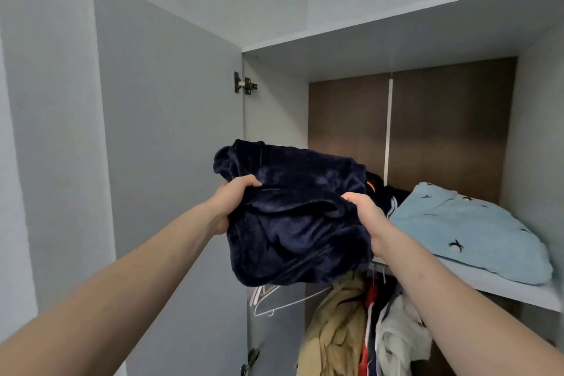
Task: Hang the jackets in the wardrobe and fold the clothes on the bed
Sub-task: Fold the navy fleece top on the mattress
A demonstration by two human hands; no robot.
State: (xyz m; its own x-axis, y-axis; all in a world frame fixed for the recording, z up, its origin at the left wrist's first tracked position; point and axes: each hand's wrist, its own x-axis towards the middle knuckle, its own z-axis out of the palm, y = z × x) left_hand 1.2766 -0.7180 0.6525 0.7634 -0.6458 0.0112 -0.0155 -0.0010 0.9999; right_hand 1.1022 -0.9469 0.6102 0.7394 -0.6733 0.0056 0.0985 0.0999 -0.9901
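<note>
- The bundle (293, 217), a folded dark navy fleece garment, was held up in front of the open wardrobe (427, 49), level with the shelf (488, 287) and just left of it.
- Its long axis ran roughly from lower near edge to upper far edge, the far end pointing into the wardrobe above the shelf.
- The left hand (229, 201) gripped the bundle's left edge, fingers curled over the top.
- The right hand (366, 217) gripped its right edge likewise; the hands were apart, with the bundle between them.
- A light blue folded garment (470, 232) lay on the shelf, right of the bundle.
- Below the shelf hung a tan jacket (332, 330), other clothes and bare hangers (274, 299).
- The door (168, 162) stood open, left of the shelf.
</note>
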